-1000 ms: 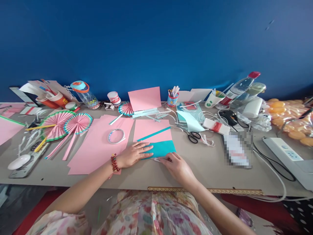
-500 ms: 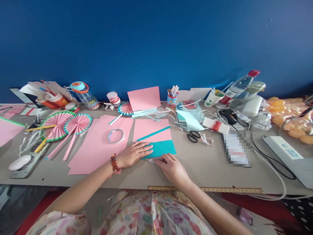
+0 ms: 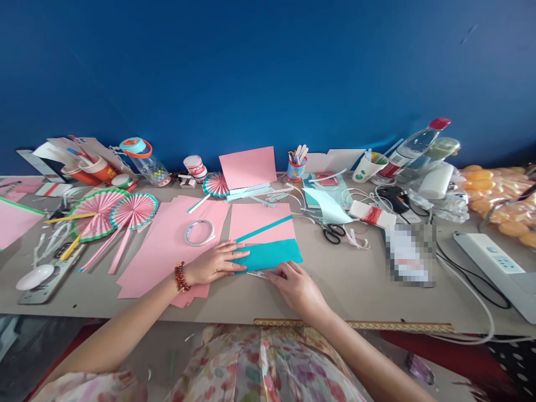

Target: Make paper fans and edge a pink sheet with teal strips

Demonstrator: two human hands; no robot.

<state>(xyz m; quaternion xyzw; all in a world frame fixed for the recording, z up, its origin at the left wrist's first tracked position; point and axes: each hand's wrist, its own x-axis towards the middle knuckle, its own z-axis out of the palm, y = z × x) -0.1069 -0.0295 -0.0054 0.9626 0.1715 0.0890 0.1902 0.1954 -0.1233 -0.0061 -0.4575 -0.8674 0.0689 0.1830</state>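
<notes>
Left hand slid leftward along the teal paper; right-hand grip held its place

Since half a second earlier, the left hand [image 3: 215, 264] had shifted left, baring more of the teal paper [image 3: 272, 254], while the right hand [image 3: 298, 287] had stayed close to the same spot. The left lay palm down, fingers spread and nearly straight, fingertips resting on the teal paper's left end; it grasped nothing. Its wrist, ringed with a bracelet of glossy reddish beads [image 3: 181, 277], sat low over the pink sheets [image 3: 154, 257]. The right hand was curled, thumb and fingers pinched narrowly on a slim pale tool [image 3: 257, 274], whose tip pointed left along the near edge of the teal paper; the kind of tool could not be told.

The teal paper, a smooth, matt oblong, lay just beyond the grip and to its left. Farther past it lay a flat pink sheet [image 3: 262, 222] crossed by a narrow, straight teal strip [image 3: 263, 229]. Well left of the grip, a shiny ring-shaped roll [image 3: 187, 234] rested on the pink sheets, and beyond those lay a round, pleated paper fan [image 3: 134, 211] with a zigzag rim. Black-handled scissors [image 3: 333, 234] lay to the right of the grip and farther back, near a white card wound with red thread [image 3: 372, 215].
</notes>
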